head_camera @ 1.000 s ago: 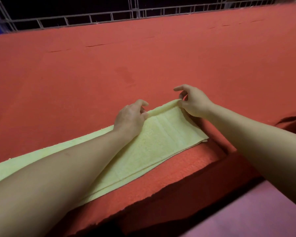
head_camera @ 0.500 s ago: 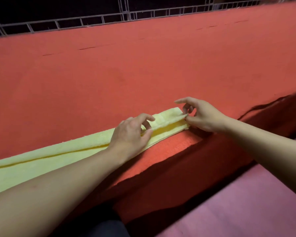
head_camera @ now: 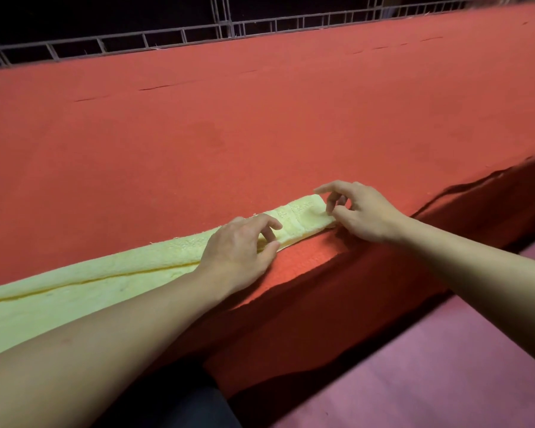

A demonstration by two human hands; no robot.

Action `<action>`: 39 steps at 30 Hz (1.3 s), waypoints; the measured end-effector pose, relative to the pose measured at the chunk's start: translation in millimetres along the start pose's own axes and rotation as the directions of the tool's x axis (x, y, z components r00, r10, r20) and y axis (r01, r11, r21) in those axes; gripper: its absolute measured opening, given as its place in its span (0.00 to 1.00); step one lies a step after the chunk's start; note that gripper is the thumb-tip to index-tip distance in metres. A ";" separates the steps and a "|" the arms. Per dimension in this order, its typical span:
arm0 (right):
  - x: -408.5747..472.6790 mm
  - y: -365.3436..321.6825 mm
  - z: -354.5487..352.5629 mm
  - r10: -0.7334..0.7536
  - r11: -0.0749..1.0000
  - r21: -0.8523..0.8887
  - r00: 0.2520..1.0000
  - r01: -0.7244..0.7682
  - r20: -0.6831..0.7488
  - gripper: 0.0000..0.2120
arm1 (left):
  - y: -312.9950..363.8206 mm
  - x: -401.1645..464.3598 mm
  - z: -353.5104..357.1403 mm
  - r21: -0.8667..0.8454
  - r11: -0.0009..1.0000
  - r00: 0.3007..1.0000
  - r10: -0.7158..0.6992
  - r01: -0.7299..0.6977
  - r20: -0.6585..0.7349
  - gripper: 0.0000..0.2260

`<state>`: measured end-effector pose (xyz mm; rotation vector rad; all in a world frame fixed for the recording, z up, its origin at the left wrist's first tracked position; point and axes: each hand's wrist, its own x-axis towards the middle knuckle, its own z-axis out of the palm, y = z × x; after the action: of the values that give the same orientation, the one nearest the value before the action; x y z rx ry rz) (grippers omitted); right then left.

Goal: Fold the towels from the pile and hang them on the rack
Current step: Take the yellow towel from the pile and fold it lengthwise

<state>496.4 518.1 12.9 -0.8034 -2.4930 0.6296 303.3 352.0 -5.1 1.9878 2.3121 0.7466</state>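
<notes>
Towel [head_camera: 112, 282], yellow, lies folded into a long narrow strip along the near edge of the red table [head_camera: 260, 125], running from lower left to its end at centre. Left hand [head_camera: 238, 248] rests on the strip, fingers curled and pinching its near edge. Right hand [head_camera: 362, 211] is at the strip's end, thumb and fingers pinching the corner. Metal rack [head_camera: 167, 41] stands beyond the table's far edge.

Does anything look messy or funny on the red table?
A little. The yellow towel lies right along the red table's near edge, folded into a narrow strip with an uneven seam. Loose threads stick out along its far edge. Nothing is spilled.
</notes>
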 end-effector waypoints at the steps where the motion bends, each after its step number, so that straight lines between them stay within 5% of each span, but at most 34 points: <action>1: 0.6 -3.4 0.3 -0.003 1.000 0.007 1.000 0.003 -0.013 0.21 | -0.6 -1.2 -0.9 0.000 1.000 1.000 0.002 -0.002 -0.026 0.11; 13: 30.1 -126.1 61.9 -0.179 0.981 0.088 0.982 0.173 0.060 0.21 | -59.0 -47.3 -61.0 -0.022 0.990 0.977 -0.139 0.137 -0.160 0.08; 26: 90.7 -348.3 227.2 -0.518 0.854 0.102 0.815 0.510 0.260 0.19 | -234.3 -205.3 -195.9 0.064 0.880 0.839 -0.424 0.471 -0.342 0.10; 34: 110.9 -410.9 298.5 -0.497 0.861 0.049 0.818 0.506 0.288 0.19 | -334.4 -249.9 -233.9 0.029 0.833 0.834 -0.551 0.552 -0.029 0.19; 39: 112.1 -420.3 311.5 -0.475 0.868 0.012 0.825 0.496 0.307 0.19 | -350.5 -247.0 -233.6 -0.044 0.830 0.826 -0.558 0.556 -0.080 0.13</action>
<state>70.1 194.7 21.6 -0.0615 -2.8490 0.5081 -45.3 10.2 4.9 1.1609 2.7101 0.8012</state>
